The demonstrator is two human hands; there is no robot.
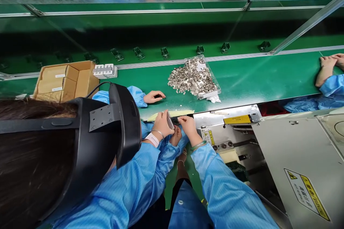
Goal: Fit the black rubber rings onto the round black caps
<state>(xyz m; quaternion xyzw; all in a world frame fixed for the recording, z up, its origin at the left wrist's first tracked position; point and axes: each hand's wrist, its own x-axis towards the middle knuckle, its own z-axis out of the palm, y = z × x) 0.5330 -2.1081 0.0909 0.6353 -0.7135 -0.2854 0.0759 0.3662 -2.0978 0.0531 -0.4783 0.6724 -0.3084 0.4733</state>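
Note:
My left hand (162, 126), with a white watch at its wrist, is closed around a stack of thin, comb-like pieces (170, 121). Just to the right, my right hand (188, 126) has its fingers pinched together; what is between them, if anything, is too small to make out. A dark green piece (175, 120) lies between my two hands, partly covered by fingers. Close below it is a co-worker's hand (176, 136), its fingers curled. The co-worker's other hand (154, 97) rests on the green bench (242, 78).
Small metal parts (178, 78) are heaped beside and in a clear tray (215, 84). A cardboard box (84, 78) and stacked white pieces (105, 71) stand left. The co-worker's black headset (125, 125) fills the near left. A metal machine (303, 164) bounds the right; another person's hands (329, 61) rest beyond.

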